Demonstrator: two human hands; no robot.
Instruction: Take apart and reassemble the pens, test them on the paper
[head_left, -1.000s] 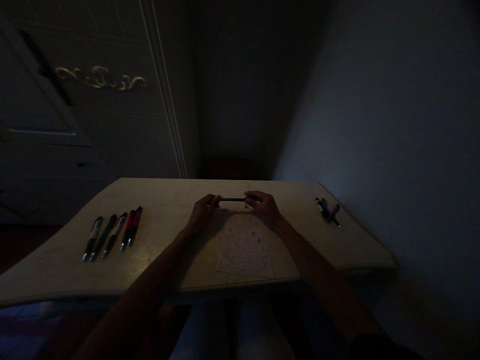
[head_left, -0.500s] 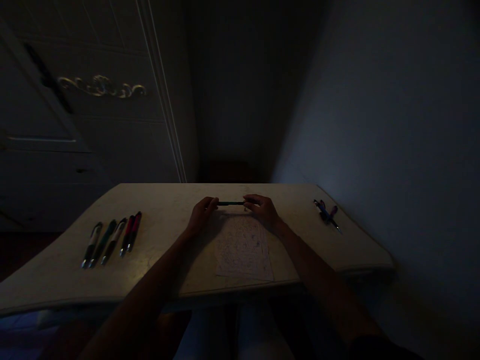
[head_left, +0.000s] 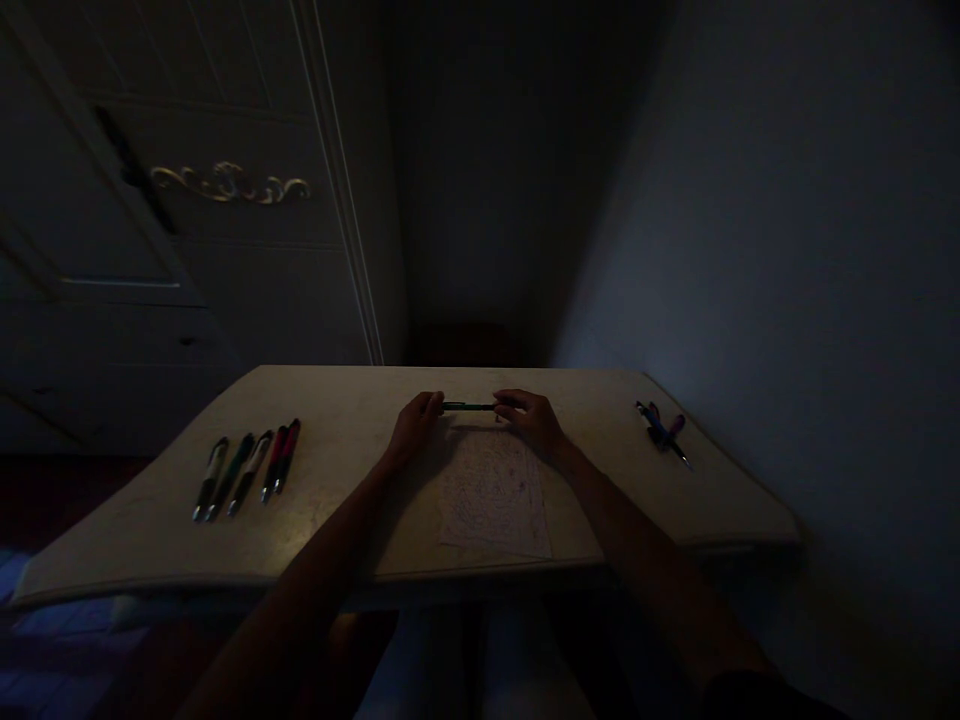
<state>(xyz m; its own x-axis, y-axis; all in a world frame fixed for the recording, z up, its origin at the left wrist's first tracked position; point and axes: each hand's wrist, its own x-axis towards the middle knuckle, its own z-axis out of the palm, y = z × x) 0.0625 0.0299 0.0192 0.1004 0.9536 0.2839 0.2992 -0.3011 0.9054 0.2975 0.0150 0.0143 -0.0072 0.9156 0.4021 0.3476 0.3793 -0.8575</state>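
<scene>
A dark pen (head_left: pixel 469 407) lies level between my two hands, over the far end of a sheet of paper covered in scribbles (head_left: pixel 495 495). My left hand (head_left: pixel 417 425) is closed on the pen's left end. At the other end, the fingertips of my right hand (head_left: pixel 529 418) pinch it. A small dark bit shows just under the right fingertips, too dim to make out. The paper rests on the pale table (head_left: pixel 352 400) below my wrists.
To the left, several pens (head_left: pixel 246 475) lie side by side, some dark and white, others red. A few pens in a small crossed pile (head_left: pixel 664 437) are at the table's right, close to the wall (head_left: pixel 750 250). A cabinet with ornate trim (head_left: pixel 232 185) stands behind on the left.
The whole view has shifted slightly, so the table and pens appear further right. Both hands keep hold of the pen, and a little more of its left part shows.
</scene>
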